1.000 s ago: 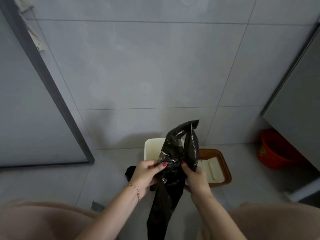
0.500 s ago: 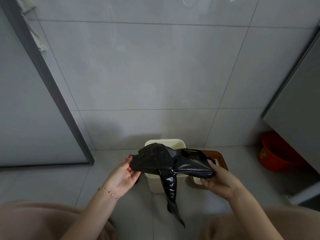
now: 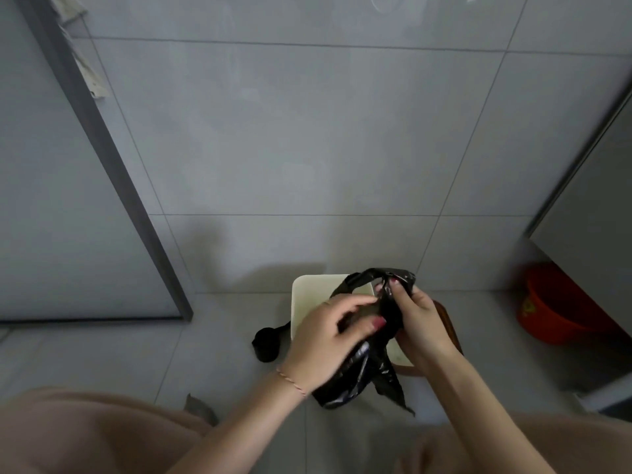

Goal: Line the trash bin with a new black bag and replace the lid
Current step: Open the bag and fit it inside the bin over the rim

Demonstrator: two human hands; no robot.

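A crumpled black bag (image 3: 359,381) hangs bunched between my two hands above the cream trash bin (image 3: 307,295). My left hand (image 3: 328,340) has its fingers curled over the bag's upper part, thumb pressed on the plastic. My right hand (image 3: 417,323) pinches the bag's top edge near the far rim of the bin. The bin stands open on the floor against the tiled wall, mostly covered by my hands. Its brown lid (image 3: 448,323) lies to the right of the bin, almost wholly hidden behind my right hand.
A black roll of bags (image 3: 268,343) lies on the floor left of the bin. An orange bucket (image 3: 561,309) sits at the right under a cabinet. A grey door frame (image 3: 113,172) stands at the left. My knees fill the bottom edge.
The bag was stretched wide between my hands half a second ago. Now both hands have come together over the bin's right side and the bag is bunched up between them.
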